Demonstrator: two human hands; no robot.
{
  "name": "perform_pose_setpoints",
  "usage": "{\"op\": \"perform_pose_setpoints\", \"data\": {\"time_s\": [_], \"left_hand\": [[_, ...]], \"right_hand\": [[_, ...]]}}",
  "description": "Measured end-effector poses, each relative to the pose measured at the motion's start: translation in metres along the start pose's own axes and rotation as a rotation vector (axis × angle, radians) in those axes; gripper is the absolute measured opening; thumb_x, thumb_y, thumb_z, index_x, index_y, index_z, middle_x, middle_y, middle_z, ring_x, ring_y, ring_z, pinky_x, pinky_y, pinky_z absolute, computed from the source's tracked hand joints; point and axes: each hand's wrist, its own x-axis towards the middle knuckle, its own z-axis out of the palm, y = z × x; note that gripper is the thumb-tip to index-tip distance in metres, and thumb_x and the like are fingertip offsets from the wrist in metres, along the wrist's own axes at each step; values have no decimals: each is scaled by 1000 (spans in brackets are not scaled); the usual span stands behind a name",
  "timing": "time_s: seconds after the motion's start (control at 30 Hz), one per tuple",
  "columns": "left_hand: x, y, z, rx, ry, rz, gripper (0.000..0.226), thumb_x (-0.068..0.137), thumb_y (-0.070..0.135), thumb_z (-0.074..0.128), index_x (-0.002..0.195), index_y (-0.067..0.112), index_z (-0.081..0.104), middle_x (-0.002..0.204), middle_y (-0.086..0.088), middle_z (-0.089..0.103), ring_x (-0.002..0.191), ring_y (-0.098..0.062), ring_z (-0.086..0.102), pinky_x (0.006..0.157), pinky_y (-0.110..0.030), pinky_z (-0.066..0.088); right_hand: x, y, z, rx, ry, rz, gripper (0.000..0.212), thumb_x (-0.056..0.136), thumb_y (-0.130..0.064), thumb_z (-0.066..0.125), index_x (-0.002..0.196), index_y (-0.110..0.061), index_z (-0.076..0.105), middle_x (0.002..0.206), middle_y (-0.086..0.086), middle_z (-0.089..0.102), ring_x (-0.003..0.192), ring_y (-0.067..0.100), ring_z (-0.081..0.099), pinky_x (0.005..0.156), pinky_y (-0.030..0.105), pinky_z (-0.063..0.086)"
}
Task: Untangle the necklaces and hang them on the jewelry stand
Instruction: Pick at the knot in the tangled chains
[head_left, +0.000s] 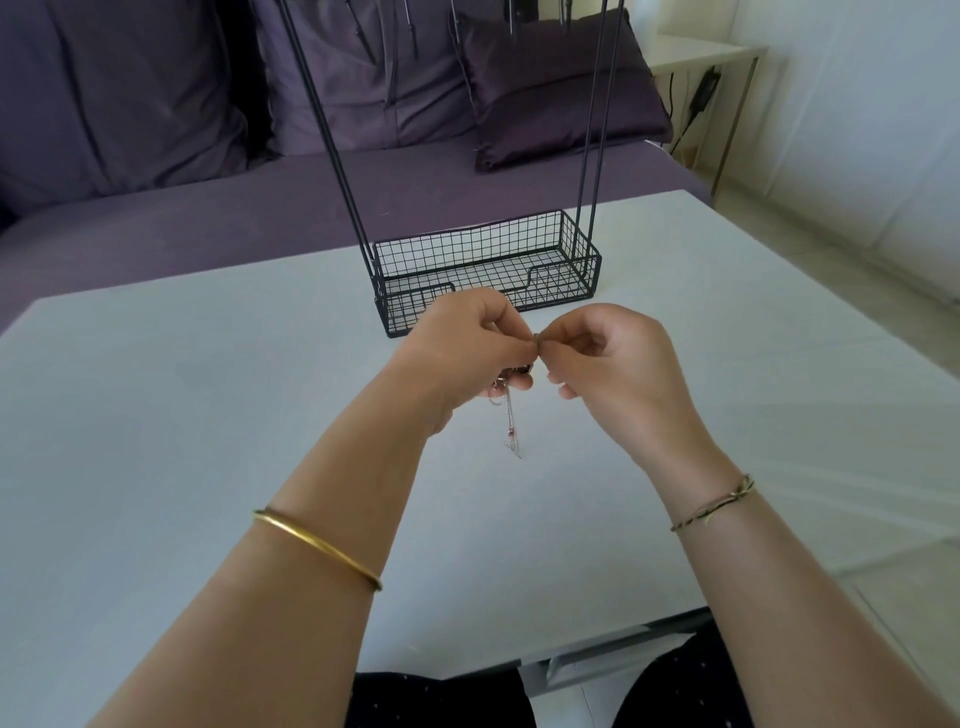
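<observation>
Both hands meet above the middle of the white table (208, 415). My left hand (462, 348) grips a small bunch of thin necklaces (511, 423), whose fine chains dangle below it almost to the tabletop. My right hand (608, 358) pinches a bit of chain at the point where the two thumbs and forefingers touch. Just behind the hands stands the black jewelry stand (488, 270), a wire-mesh basket base with tall thin uprights; its top bar is out of view.
A purple sofa (260, 208) with cushions runs along the table's far edge. A white side table (706, 57) with a dark cable stands at the back right. A gold bangle sits on my left forearm, a thin bracelet on my right wrist.
</observation>
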Motion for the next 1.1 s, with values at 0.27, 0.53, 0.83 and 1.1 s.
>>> {"op": "perform_pose_setpoints", "data": {"time_s": [0.27, 0.53, 0.83, 1.1], "left_hand": [[2, 3, 5, -205, -35, -105, 12, 90, 7, 59, 81, 15, 58, 75, -3, 63, 64, -12, 64, 60, -25, 54], [4, 3, 4, -510, -153, -272, 15, 90, 10, 60, 76, 12, 63, 76, -4, 62, 67, -13, 60, 60, -27, 56], [5, 4, 6, -604, -86, -328, 13, 88, 11, 63, 75, 14, 59, 66, -1, 60, 58, -11, 57, 52, -21, 50], [9, 3, 5, -793, -38, -437, 17, 92, 11, 55, 75, 7, 58, 62, -4, 56, 52, -11, 54, 45, -16, 47]], "right_hand": [[1, -1, 1, 206, 0, 120, 15, 82, -2, 54, 69, -8, 61, 60, -1, 58, 53, 11, 53, 52, 24, 48], [4, -5, 2, 527, -65, 323, 19, 84, -1, 50, 67, -11, 54, 56, -2, 50, 52, 10, 47, 56, 24, 45], [4, -5, 5, 646, -42, 359, 20, 82, -3, 51, 68, -17, 53, 62, -2, 52, 62, 14, 49, 56, 24, 40], [4, -7, 7, 968, 2, 404, 22, 85, -1, 44, 69, -15, 49, 66, -2, 56, 53, 10, 46, 49, 20, 40]]}}
